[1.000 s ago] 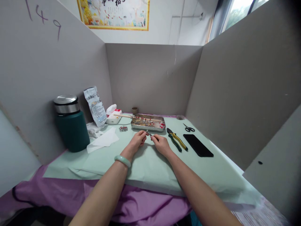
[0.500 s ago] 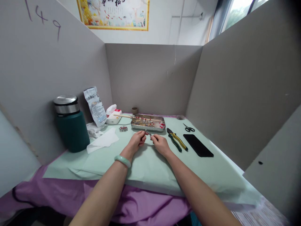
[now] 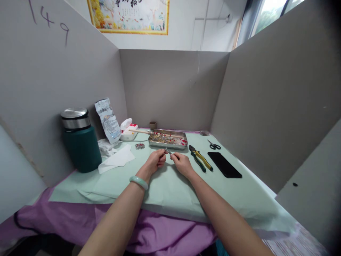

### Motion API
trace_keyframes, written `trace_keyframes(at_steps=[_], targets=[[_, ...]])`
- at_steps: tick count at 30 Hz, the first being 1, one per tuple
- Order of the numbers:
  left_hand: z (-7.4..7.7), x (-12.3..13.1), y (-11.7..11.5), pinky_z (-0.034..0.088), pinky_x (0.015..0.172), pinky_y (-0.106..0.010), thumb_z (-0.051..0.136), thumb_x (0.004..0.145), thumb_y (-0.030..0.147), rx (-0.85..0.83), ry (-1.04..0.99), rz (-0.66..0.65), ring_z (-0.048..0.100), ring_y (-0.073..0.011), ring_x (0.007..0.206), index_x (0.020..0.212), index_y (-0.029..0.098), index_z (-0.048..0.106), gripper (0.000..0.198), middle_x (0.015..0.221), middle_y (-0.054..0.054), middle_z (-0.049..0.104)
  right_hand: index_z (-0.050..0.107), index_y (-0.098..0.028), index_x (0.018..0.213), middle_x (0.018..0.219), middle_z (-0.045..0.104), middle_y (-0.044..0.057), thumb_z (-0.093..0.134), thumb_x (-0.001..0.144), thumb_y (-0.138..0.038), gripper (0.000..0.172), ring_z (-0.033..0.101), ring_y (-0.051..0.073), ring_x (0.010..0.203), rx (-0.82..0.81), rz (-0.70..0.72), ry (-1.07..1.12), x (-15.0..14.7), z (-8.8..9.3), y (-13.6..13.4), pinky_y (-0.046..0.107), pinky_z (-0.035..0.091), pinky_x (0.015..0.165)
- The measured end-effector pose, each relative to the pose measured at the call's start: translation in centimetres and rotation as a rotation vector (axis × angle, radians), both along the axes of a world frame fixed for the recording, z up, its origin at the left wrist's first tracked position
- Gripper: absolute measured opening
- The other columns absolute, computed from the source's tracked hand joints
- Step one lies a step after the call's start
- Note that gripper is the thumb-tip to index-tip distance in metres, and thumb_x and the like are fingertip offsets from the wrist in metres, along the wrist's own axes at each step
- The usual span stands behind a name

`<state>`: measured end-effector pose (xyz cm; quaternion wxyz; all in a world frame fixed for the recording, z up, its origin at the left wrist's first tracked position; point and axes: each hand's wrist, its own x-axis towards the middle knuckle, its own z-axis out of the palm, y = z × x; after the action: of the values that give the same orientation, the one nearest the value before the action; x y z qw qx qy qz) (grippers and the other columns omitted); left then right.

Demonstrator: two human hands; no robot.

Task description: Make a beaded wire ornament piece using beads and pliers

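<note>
My left hand (image 3: 156, 159) is closed in a pinch, its fingertips on something too small to make out. Close beside it, my right hand (image 3: 181, 162) grips a slim metal tool (image 3: 168, 151) whose tip points at the left fingertips; its exact kind does not show. Just beyond both hands lies a metal tray (image 3: 167, 145) holding red and gold beads and a wooden stick (image 3: 138, 131). A small cluster of red and silver beads (image 3: 139, 146) rests on the cloth left of the tray.
Right of my hands lie green-and-yellow pliers (image 3: 200, 159), black scissors (image 3: 214, 145) and a black phone (image 3: 224, 164). On the left stand a teal flask (image 3: 81, 145), a foil pouch (image 3: 108, 121) and a tissue pack (image 3: 129, 131), with white paper (image 3: 117, 159) in front. Grey partitions (image 3: 173, 89) enclose the table.
The metal tool's tip and the left fingertips have shifted very slightly. Both hands stay in nearly the same place, and the other objects have not moved.
</note>
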<state>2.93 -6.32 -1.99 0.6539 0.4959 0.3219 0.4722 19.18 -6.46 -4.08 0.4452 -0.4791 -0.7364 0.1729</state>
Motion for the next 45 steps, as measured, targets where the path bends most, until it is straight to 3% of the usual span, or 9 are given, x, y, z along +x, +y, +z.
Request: trace_keyframes(at_steps=[7, 18, 31, 45], targets=[[-0.31, 0.1, 0.3, 0.015, 0.036, -0.016, 0.048, 0.088, 0.034, 0.012, 0.025, 0.084, 0.02, -0.0037, 0.036, 0.079, 0.016, 0.051, 0.02, 0.052, 0.007, 0.039, 0.067, -0.02, 0.074, 0.068, 0.066, 0.001, 0.044, 0.088, -0.041, 0.034, 0.058, 0.016, 0.067, -0.01, -0.012, -0.031, -0.07, 0.14, -0.12, 0.024, 0.038, 0.065], [-0.59, -0.02, 0.6, 0.011, 0.035, -0.017, 0.049, 0.087, 0.039, 0.025, 0.049, 0.068, 0.017, -0.0042, 0.036, 0.079, 0.016, 0.052, 0.025, 0.049, 0.009, 0.032, 0.068, -0.02, 0.074, 0.072, 0.069, 0.002, 0.044, 0.088, -0.04, 0.034, 0.059, 0.017, 0.069, -0.015, -0.014, -0.04, -0.06, 0.18, -0.1, 0.023, 0.037, 0.065], [-0.39, -0.04, 0.59, 0.011, 0.035, -0.017, 0.052, 0.085, 0.032, 0.0, -0.043, 0.043, 0.017, -0.004, 0.035, 0.078, 0.015, 0.053, 0.019, 0.046, 0.009, 0.03, 0.067, -0.019, 0.073, 0.067, 0.065, 0.001, 0.044, 0.087, -0.041, 0.034, 0.056, 0.015, 0.064, -0.064, 0.023, 0.023, -0.13, 0.39, -0.26, 0.023, 0.035, 0.059], [-0.67, 0.23, 0.6, 0.008, 0.036, -0.018, 0.051, 0.085, 0.041, 0.037, 0.123, 0.09, 0.014, -0.004, 0.035, 0.074, 0.019, 0.049, 0.025, 0.045, 0.011, 0.027, 0.068, -0.022, 0.073, 0.066, 0.067, 0.001, 0.045, 0.089, -0.041, 0.034, 0.059, 0.016, 0.066, 0.003, -0.052, -0.102, -0.14, 0.12, -0.27, 0.023, 0.036, 0.062]])
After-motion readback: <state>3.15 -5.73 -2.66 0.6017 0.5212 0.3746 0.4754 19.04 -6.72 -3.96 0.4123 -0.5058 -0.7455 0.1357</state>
